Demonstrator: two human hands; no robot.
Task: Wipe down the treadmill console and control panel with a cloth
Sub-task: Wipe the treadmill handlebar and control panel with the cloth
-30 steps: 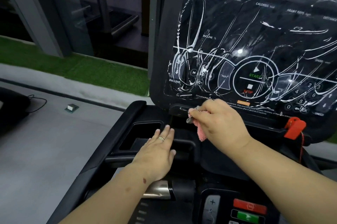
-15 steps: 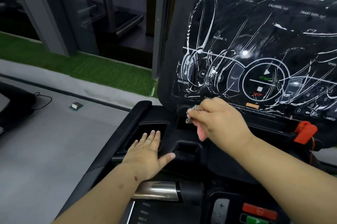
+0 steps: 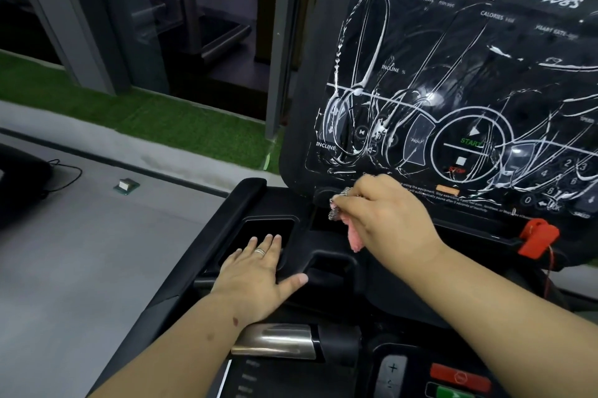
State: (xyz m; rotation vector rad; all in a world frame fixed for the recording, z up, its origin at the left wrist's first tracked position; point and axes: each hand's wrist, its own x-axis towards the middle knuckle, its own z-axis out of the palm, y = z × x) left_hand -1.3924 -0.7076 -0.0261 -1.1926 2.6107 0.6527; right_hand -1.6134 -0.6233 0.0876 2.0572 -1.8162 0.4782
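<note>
- My right hand has its fingers curled tight round a small bunched pink cloth; a tail of the fabric hangs below my palm, and something speckled and metallic-looking sits at my fingertips, which I cannot identify
- That hand sits at the lower left edge of the upright black glossy treadmill console panel, right at the bottom strip of small print
- The relation that matters: the smeared panel lies above and to the right of my cloth hand, and its long side runs left to right, so I judge the next stroke should sweep up and rightward across the white foamy streaks
- My left hand lies flat with fingers straight and spread on the black plastic side tray, holding nothing; it looks like a brace
- The right hand is far nearer the panel, so it does the wiping
- The red safety clip lies along the lower edge to the right, a snag risk for a low pass
</note>
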